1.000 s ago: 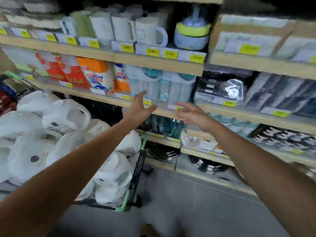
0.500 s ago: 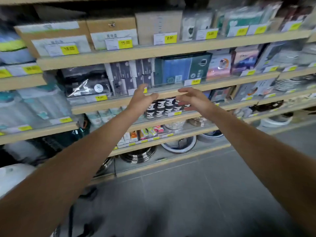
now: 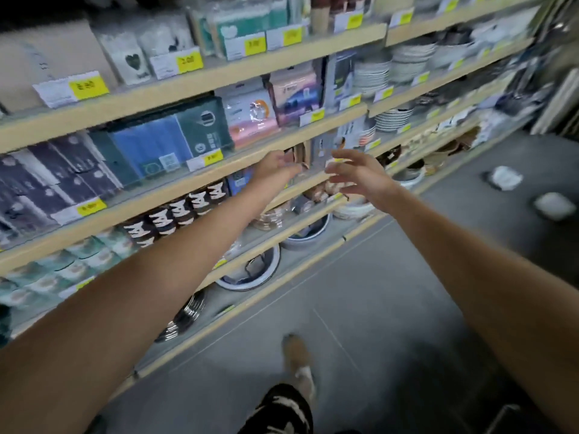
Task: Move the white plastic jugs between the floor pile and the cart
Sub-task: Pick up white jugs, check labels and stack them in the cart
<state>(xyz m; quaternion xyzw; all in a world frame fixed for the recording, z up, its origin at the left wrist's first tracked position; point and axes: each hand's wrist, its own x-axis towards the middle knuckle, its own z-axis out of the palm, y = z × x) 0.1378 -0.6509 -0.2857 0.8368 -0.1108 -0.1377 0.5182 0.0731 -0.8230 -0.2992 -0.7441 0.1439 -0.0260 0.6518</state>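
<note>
Both arms reach forward at mid height in front of the store shelving. My left hand [image 3: 275,169] holds nothing, its fingers loose. My right hand [image 3: 357,173] is empty too, with fingers spread and slightly bent. Two white plastic jugs lie on the grey floor at the far right: one jug [image 3: 504,178] further back and another jug [image 3: 554,205] nearer the frame edge, both blurred. The cart is out of view.
Long wooden shelves [image 3: 175,186] with yellow price tags run along the left, stocked with boxed goods, plates and metal bowls [image 3: 253,270]. Grey tiled floor [image 3: 360,302] stretches ahead to the right. My foot [image 3: 297,358] steps forward below.
The view has swung right along the aisle: the cart full of white jugs left the frame, and two jugs on the floor came into sight. Both hands stayed empty and raised.
</note>
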